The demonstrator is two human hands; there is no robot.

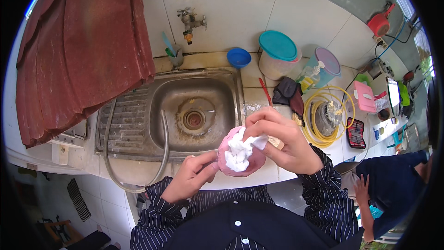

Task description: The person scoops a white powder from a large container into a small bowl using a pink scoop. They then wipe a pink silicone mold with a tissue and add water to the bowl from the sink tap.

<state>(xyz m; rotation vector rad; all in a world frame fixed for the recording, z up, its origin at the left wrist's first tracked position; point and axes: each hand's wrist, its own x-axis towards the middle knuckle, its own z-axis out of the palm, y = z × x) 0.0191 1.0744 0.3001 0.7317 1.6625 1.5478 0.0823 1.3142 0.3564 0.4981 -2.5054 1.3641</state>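
In front of me, over the counter's near edge, is a pink rounded bowl-like piece (254,163). My left hand (192,176) grips its left rim between thumb and fingers. A wad of crumpled white tissue or cloth (237,153) fills much of its opening. My right hand (287,140) comes from the right and pinches the upper end of that white wad, with its fingers closed. The lower side of the pink piece and some of my left fingertips are hidden.
Beyond my hands lies a steel sink (194,93), with a grey hose (165,134) hanging over its edge and a wall tap (188,23) above. Rightward stand a teal-lidded tub (279,46), a soap bottle (311,76) and a coiled yellow hose (311,127). Another person (393,190) is at right.
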